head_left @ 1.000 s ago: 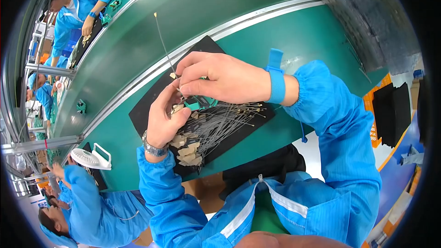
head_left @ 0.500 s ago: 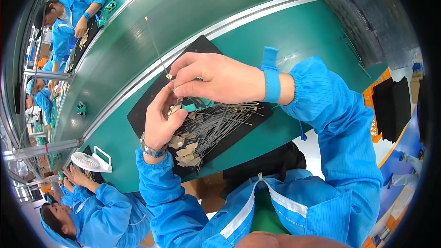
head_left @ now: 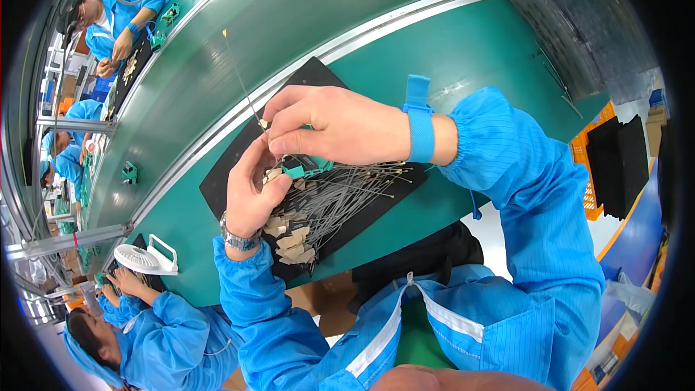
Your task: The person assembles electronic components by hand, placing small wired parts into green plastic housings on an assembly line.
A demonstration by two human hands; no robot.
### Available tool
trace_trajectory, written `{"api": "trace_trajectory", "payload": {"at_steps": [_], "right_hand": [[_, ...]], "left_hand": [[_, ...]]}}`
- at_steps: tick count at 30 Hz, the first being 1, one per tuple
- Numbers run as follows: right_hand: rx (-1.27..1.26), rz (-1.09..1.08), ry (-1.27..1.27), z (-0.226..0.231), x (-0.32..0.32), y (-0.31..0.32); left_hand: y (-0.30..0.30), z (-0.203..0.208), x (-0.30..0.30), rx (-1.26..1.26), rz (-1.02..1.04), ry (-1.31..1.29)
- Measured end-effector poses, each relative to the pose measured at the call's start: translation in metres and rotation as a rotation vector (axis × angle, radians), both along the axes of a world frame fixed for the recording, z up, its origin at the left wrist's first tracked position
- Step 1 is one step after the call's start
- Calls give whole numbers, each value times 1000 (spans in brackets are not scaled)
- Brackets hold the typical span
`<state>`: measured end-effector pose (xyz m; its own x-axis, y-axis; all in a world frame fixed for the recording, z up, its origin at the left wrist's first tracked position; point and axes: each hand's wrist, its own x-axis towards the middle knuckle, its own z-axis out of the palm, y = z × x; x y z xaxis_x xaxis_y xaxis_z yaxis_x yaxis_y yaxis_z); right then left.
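My two hands meet at the fingertips over a black mat. My right hand is closed in a pinch on a thin grey cable. The cable's free length sticks up to the far left, ending in a small gold-coloured tip, and a beige tag sits on it by my fingers. Under my right hand is a green plastic part with a dark middle; my left hand closes round its left end. My fingers hide where cable and part come together. Beside them lies a pile of grey cables with beige tags.
A white fan stands at the left on the green table. Beyond the metal rail lies another green part. Co-workers in blue sit along the left. An orange crate and black sheets are at the right.
Both hands have shifted very slightly left with the cable and the green part, keeping their grip. At the far left, a co-worker's hands have come together.
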<state>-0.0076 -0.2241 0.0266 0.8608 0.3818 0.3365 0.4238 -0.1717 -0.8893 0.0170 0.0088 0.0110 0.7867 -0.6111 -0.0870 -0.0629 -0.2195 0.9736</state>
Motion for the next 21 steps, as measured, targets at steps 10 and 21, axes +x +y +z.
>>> {"api": "trace_trajectory", "payload": {"at_steps": [10,21], "right_hand": [[-12,-15,-10,-2,1,0],[-21,-49,-57,-3,-1,2]], "left_hand": [[-1,0,0,-25,-4,11],[2,-3,2,-13,-14,11]]}}
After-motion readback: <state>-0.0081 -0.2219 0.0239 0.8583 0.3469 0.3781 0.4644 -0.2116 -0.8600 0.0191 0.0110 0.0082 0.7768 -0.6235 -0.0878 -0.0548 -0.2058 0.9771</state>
